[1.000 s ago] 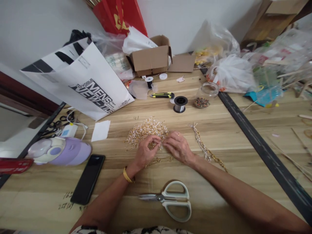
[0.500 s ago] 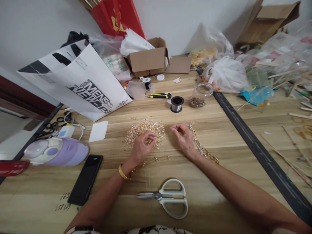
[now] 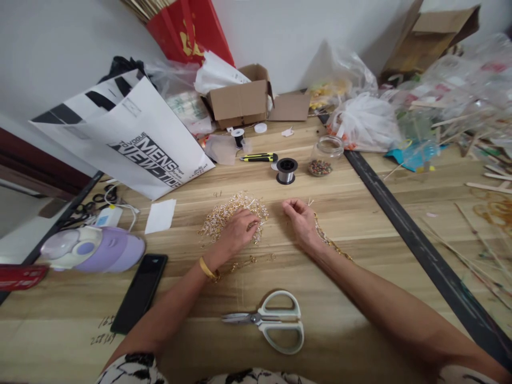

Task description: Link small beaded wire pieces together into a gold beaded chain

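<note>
My left hand (image 3: pixel 237 233) lies palm down on a heap of small gold and clear beads (image 3: pixel 218 217), its fingers curled into the near right side. Whatever the fingertips grip is hidden. To the right, my right hand (image 3: pixel 301 220) rests by the table top with thumb and forefinger pinched together; anything between them is too small to make out. A gold and clear beaded chain (image 3: pixel 334 245) runs beside and behind my right wrist. Another thin gold chain (image 3: pixel 252 260) lies near my left wrist. White-handled scissors (image 3: pixel 262 319) lie closer to me, blades pointing left.
Beyond the hands are a wire spool (image 3: pixel 286 172), a yellow-black utility knife (image 3: pixel 259 158) and a glass jar (image 3: pixel 327 152) of coloured beads. A phone (image 3: pixel 140 293) and a purple bottle (image 3: pixel 108 249) lie left. Bags and a cardboard box (image 3: pixel 240 101) stand at the back.
My left hand has turned more palm down and its fingers have gone lower into the bead heap. My right hand stays pinched in nearly the same place. The view has shifted slightly.
</note>
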A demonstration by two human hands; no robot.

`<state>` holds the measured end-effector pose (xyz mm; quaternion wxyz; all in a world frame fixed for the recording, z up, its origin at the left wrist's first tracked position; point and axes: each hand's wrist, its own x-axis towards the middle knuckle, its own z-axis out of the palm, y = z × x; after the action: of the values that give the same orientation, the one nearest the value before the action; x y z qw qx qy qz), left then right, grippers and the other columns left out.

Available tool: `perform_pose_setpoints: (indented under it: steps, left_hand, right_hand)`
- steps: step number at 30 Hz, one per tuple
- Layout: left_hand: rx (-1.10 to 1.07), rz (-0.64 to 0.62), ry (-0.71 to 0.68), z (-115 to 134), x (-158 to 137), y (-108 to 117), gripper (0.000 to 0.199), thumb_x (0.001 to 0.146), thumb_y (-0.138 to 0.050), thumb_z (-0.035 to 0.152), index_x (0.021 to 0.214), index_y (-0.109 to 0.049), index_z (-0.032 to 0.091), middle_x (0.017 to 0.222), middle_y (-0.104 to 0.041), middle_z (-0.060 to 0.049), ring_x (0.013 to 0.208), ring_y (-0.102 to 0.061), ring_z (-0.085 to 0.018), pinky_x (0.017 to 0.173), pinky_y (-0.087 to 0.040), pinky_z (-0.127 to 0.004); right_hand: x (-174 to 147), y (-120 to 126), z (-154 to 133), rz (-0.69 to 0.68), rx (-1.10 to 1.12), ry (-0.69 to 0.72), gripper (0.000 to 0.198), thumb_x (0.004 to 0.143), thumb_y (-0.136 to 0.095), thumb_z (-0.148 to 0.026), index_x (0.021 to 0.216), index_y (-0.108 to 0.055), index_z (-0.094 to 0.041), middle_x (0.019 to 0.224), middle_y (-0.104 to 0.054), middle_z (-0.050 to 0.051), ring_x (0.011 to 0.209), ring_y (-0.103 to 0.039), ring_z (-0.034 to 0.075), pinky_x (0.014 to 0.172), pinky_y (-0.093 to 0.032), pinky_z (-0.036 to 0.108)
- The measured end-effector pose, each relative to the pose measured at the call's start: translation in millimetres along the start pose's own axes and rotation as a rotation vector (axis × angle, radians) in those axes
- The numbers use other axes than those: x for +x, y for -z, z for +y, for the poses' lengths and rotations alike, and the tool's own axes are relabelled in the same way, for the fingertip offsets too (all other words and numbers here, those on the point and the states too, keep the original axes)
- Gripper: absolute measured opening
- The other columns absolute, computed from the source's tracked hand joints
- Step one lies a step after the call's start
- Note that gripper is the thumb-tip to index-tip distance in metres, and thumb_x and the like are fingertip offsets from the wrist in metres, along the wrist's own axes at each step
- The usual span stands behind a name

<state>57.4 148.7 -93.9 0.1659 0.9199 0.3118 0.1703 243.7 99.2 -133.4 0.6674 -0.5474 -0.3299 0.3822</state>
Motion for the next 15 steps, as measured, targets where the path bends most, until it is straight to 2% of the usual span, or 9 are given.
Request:
perform_pose_setpoints:
  steps: [4, 9, 15]
  left_hand:
    - [0.124, -0.050, -0.078, 1.3, 1.3, -1.4, 0.013, 0.086, -0.057, 0.022, 0.093, -0.066, 0.016, 0.092, -0.061, -0.007, 0.093, -0.051, -0.022, 0.089, -0.042, -0.037]
    - [0.168, -0.118, -0.085, 7.1, 0.6, -2.1, 0.016, 0.090, -0.051, 0.020, 0.086, -0.065, 0.014, 0.089, -0.058, -0.007, 0.091, -0.049, -0.022, 0.088, -0.041, -0.037]
    - [0.094, -0.053, -0.082, -4.1, 0.2, -6.0, 0.018, 0.090, -0.048, 0.013, 0.083, -0.064, 0.015, 0.084, -0.063, -0.006, 0.086, -0.052, -0.020, 0.084, -0.042, -0.035]
  right_hand:
    - [2.7, 0.7, 1.9, -0.007, 0.041, -0.023, 0.022, 0.071, -0.067, -0.038, 0.073, -0.060, -0.017, 0.067, -0.054, -0.004, 0.062, -0.046, 0.010, 0.061, -0.036, 0.023]
    - [1.7, 0.4, 0.6, -0.030, 0.012, -0.012, 0.022, 0.072, -0.066, -0.038, 0.074, -0.061, -0.017, 0.068, -0.055, -0.003, 0.063, -0.047, 0.011, 0.063, -0.037, 0.024]
    - [-3.0, -1.5, -3.9, -0.059, -0.058, 0.028, 0.019, 0.074, -0.064, -0.036, 0.073, -0.061, -0.017, 0.067, -0.055, -0.002, 0.062, -0.047, 0.011, 0.061, -0.035, 0.024]
